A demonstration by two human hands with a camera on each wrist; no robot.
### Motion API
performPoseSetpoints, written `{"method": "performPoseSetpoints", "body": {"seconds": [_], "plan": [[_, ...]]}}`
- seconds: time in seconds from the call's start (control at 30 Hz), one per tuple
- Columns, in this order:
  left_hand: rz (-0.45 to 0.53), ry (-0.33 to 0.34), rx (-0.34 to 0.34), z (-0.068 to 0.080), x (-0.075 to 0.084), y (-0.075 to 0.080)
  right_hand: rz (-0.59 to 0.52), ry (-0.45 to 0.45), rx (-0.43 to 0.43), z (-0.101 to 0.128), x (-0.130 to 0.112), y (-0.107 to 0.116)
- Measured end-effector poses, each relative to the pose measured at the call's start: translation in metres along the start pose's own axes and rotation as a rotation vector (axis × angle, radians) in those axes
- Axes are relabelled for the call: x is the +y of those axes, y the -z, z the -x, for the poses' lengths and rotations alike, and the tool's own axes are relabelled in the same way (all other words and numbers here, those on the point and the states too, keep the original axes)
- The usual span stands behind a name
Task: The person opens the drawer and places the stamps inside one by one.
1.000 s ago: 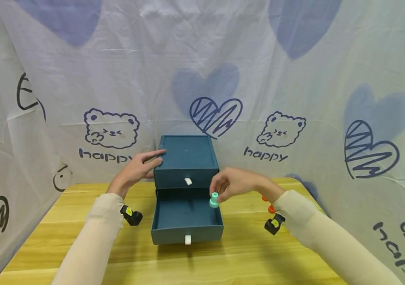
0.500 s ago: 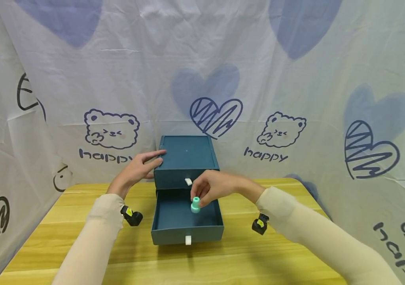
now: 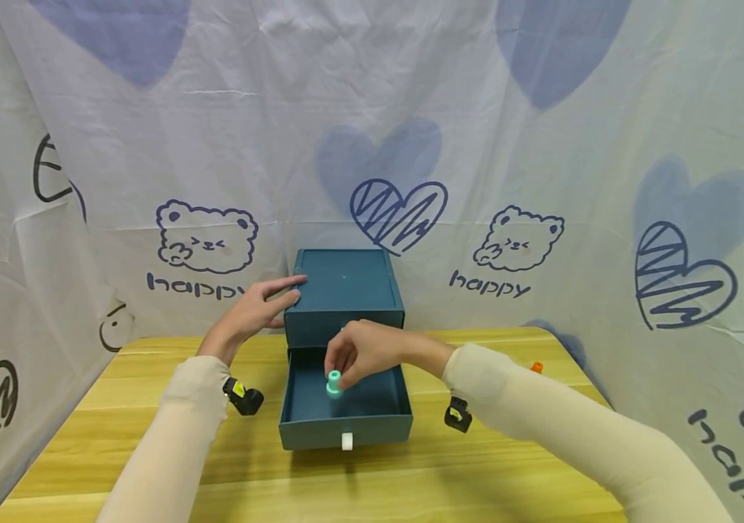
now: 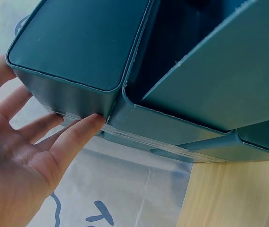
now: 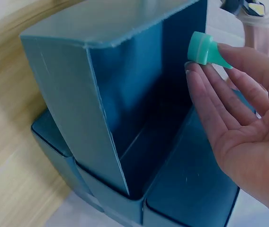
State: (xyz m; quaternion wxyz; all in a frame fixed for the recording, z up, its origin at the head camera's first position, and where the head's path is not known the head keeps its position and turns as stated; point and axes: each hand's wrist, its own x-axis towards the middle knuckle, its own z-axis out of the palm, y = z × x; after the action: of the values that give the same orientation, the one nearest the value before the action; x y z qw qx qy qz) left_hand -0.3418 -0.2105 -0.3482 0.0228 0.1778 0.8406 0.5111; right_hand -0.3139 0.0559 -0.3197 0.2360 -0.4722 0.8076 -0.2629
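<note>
A dark teal drawer cabinet (image 3: 346, 280) stands on the table with one drawer (image 3: 346, 428) pulled out beneath the top one. Pinched between the thumb and fingers of my right hand (image 3: 365, 350) is a small mint-green peg (image 3: 333, 385) with a narrow hollow neck and a wide round base. That hand is over the left part of the drawer's opening. In the right wrist view the peg (image 5: 201, 48) appears just outside the fingertips. My left hand (image 3: 251, 314) rests against the cabinet's left side, and its fingers (image 4: 77, 139) lie nearly straight along the wall.
A small orange piece (image 3: 537, 367) lies on the wooden table (image 3: 476, 472) at the right, beyond my right forearm. The drawer has a white pull tab (image 3: 347, 441) on its front. A printed cloth (image 3: 398, 87) hangs behind and at both sides.
My right hand has carried the mint-green peg leftward and slightly down, from the drawer's right side to its left part. The left hand has stayed in place against the cabinet.
</note>
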Motion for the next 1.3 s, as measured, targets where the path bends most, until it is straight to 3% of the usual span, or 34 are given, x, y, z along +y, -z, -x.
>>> {"method": "performPoseSetpoints", "body": {"seconds": [0.8,1.03,1.3], "plan": [[0.001,-0.006,-0.005,-0.001,-0.002,0.001,0.048,-0.047,0.02,-0.02,0.0,-0.019],[0.008,0.006,-0.003,0.0,-0.001,0.0,0.015,-0.032,0.042,-0.009,0.002,-0.012],[0.003,0.017,0.005,-0.001,-0.001,0.0,-0.082,-0.034,0.117,0.02,0.013,0.002]]}}
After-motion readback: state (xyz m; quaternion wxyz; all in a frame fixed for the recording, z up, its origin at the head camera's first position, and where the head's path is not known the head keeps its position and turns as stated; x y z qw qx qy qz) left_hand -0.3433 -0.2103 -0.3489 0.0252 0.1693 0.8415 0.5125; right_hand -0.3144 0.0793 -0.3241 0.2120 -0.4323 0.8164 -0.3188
